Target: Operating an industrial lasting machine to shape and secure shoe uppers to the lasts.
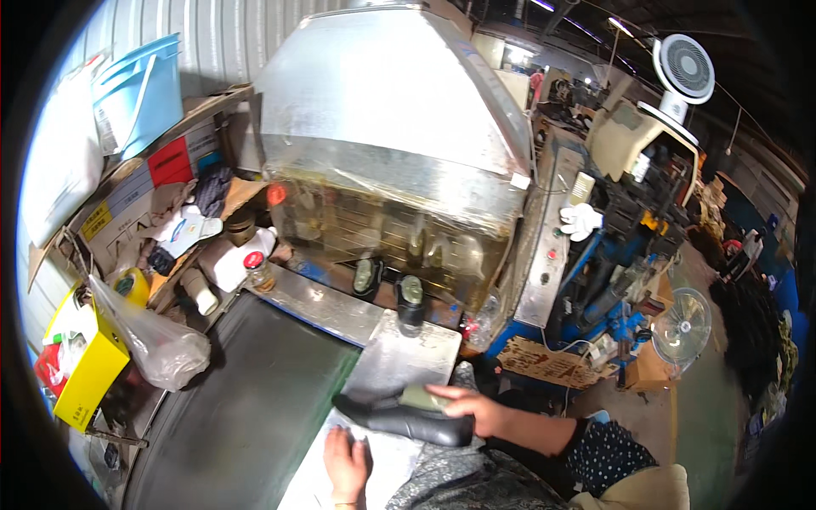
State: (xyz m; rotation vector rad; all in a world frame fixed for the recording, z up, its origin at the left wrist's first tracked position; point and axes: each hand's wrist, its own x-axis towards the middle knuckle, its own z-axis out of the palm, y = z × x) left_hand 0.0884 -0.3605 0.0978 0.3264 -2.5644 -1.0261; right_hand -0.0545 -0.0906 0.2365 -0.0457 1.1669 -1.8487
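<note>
Head view cuts off the near end of the pale board (387,361), and patterned clothing (463,483) covers part of its right side. Some fingers of the right hand (474,410) are hidden; those visible close around the right end of an olive-green piece (418,397), its outline slightly blurred. Whether that piece touches the black boot (408,422) is hard to tell. The boot lies across the board's middle, smooth and dully shiny, its narrower end toward the board's left edge. The left hand (344,469) rests palm down on the board's nearer part, fingers loosely spread. Along the board's left edge stretches a broad dark belt (238,416); a metal ledge (327,304) and two green-topped black shoes (410,316) bound its far end.
</note>
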